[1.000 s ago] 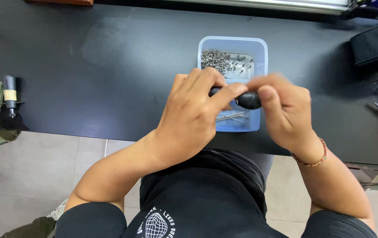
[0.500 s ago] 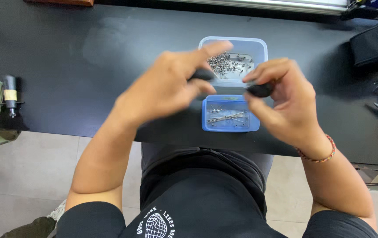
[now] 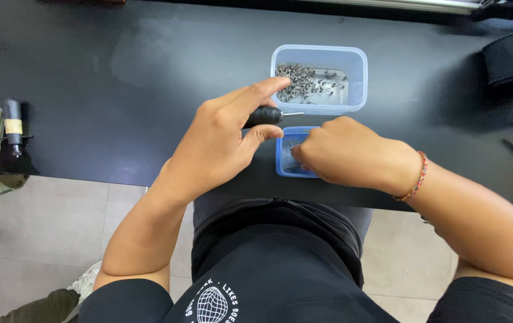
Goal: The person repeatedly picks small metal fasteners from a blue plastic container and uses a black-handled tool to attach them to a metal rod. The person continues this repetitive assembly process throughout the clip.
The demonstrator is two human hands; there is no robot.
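- Screwdriver [image 3: 263,115], the black-handled one, sits in my left hand [image 3: 223,140]; its thin metal tip pokes right, toward the clear tub [image 3: 361,72].
- Head view, what changed: a second ago both hands met on the handle over the blue tray [image 3: 281,157]; half a second ago they were drawing apart. Now my right hand [image 3: 343,149] has let go of the tool and dropped into the tray.
- I judge that the tool has been handed over to the left hand, freeing the right to pick at the small parts.
- Left hand: wrapped round the handle, thumb beneath, index finger stretched out toward the tub's near rim.
- Right hand: curled, fingertips down in the tray; I cannot tell whether they pinch anything, as the knuckles hide them.
- Screwdriver lies just left of the right hand, apart from it, between tub on the far side and tray on the near side.
- Tub holds a heap of small metal screws [image 3: 304,84].
- Black table [image 3: 119,78] carries it all.
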